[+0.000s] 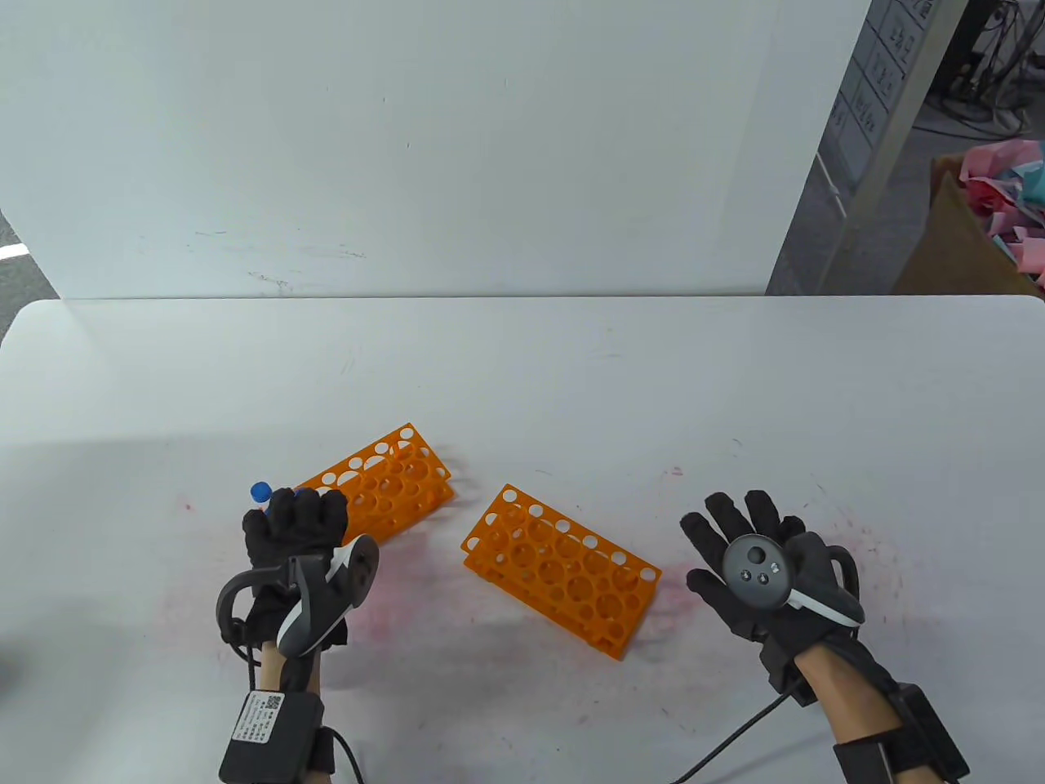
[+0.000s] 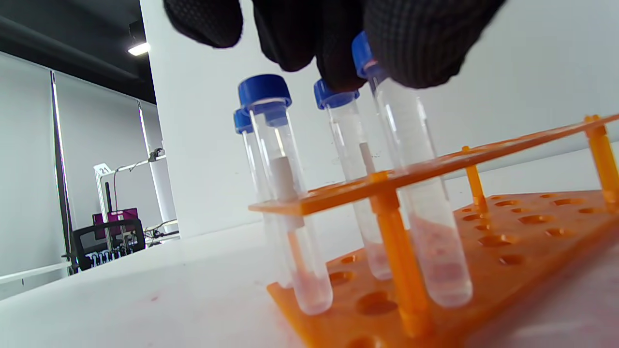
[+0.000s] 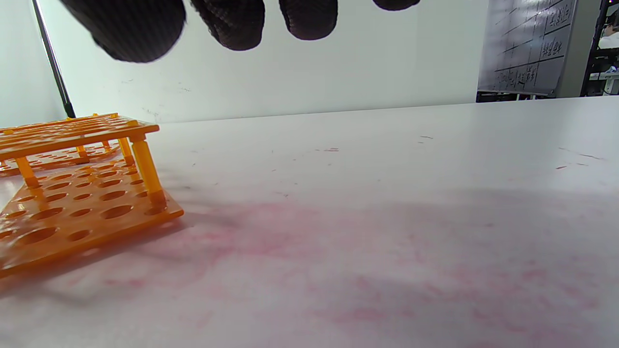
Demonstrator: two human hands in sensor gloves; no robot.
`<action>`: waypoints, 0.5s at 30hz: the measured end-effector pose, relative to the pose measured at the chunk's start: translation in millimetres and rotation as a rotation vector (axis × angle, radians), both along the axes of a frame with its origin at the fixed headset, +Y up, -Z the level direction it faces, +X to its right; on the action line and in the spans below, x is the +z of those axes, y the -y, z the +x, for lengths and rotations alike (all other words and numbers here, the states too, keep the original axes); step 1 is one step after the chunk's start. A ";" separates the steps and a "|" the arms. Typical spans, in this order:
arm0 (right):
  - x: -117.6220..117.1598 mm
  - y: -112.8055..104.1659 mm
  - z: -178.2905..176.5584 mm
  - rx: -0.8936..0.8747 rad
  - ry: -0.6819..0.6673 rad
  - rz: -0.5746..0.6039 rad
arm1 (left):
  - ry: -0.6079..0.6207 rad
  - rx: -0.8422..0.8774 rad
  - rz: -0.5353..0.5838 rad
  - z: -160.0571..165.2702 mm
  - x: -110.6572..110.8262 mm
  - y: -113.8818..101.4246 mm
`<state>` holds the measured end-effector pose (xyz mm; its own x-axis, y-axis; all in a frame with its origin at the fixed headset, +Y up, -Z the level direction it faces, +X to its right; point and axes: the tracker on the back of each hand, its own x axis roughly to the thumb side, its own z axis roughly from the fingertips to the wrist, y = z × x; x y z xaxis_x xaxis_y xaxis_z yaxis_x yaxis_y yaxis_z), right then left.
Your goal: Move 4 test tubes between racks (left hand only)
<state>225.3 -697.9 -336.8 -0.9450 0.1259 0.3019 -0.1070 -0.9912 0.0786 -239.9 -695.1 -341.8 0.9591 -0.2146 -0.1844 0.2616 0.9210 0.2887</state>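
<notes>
Over the left rack — left hand curled, fingertips gripping a capped tube, right hand spread flat, holding nothing.

Tabletop: white, fills the lower half of the table view, with faint pink stains near the bottom.
Backdrop panel: white board standing upright along the far edge, scuffed low down.
Cardboard box: upper right, holding pink and teal paper scraps.
Black chair: lower left of the left wrist view, far off.
Ceiling light: upper left there.
</notes>
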 end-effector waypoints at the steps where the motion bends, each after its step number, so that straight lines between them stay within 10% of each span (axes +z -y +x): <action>1: -0.1 0.2 -0.1 0.000 0.000 -0.002 | 0.000 -0.002 0.000 -0.1 -0.1 -0.1; 15: -1.5 -0.1 3.3 -0.004 0.024 -0.015 | 0.036 -0.022 0.112 2.7 9.4 -19.9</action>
